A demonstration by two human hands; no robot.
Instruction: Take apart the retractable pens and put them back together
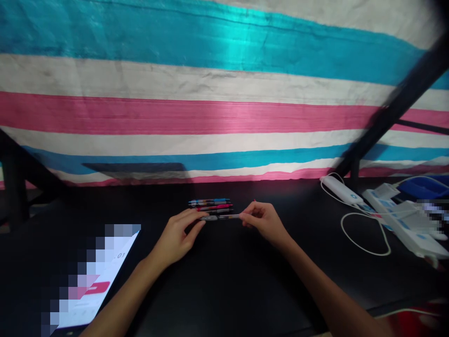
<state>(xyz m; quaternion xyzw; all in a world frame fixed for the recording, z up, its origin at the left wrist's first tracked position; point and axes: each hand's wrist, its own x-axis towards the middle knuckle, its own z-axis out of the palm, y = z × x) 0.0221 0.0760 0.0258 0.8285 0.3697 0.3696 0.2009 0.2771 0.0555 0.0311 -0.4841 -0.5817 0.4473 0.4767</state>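
A pen [222,217] with a clear barrel and a grey grip lies level between my two hands, low over the black table. My left hand [178,236] has thumb and forefinger around its grey end. At the other end, the fingertips of my right hand [264,222] pinch the clear barrel. A small red tip shows above the right hand's knuckles; what it belongs to is hidden. Just beyond the held pen, several pens lie side by side, among them a blue pen [213,201] and a red pen [219,207].
A lit tablet-like screen [101,285], partly pixelated, lies at the left. White power strips [403,229] with a looping white cable [387,243] lie at the right, near a blue object [424,186]. Behind the black table [224,281] hangs a striped sheet [210,117] between dark slanted bars.
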